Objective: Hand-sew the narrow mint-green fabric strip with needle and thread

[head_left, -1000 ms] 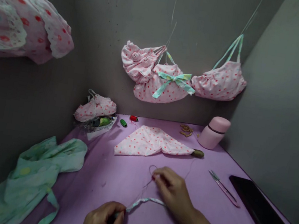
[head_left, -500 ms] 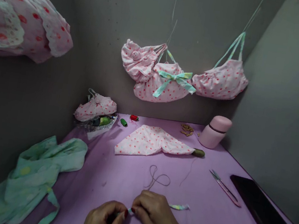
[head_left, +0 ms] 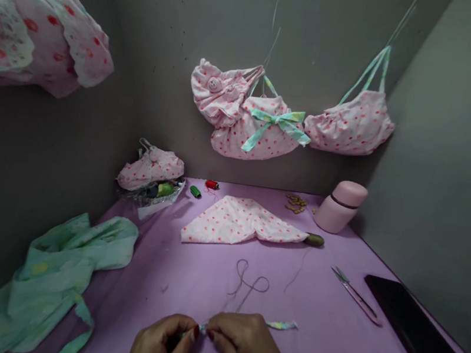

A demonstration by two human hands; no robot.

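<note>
Both hands are nearly together at the near side of the purple table [head_left: 143, 305], the left hand [head_left: 162, 344] and right hand [head_left: 251, 346] each pinching the narrow cloth strip [head_left: 282, 326]; one end of it shows past the right hand at three o'clock from the pinch. Thread [head_left: 252, 288] lies looped at one o'clock, spotted cloth [head_left: 227, 226] at twelve, snips [head_left: 354, 297] at two. It looks like close hand stitching; whether a needle sits between the fingertips is too small to tell. The next move seems to call for a steady left pinch and untangled thread
</note>
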